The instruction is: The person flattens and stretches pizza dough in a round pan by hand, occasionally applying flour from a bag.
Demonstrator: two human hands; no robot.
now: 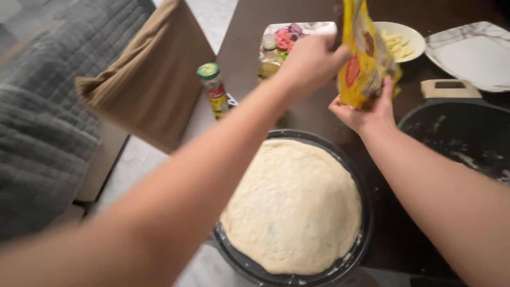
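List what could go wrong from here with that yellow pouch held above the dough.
1. Both hands, left hand and right hand, hold the yellow plastic pouch beyond the round dark pan, not over the flattened pale dough; contents might land on the dark wooden table.
2. The left forearm crosses close to the green-capped seasoning jar and the small oil bottle; a sweep might topple them.

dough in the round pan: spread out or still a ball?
Spread. The dough lies as a flat pale disc covering most of the dark round pan, with a dark strip of pan showing at the edges.
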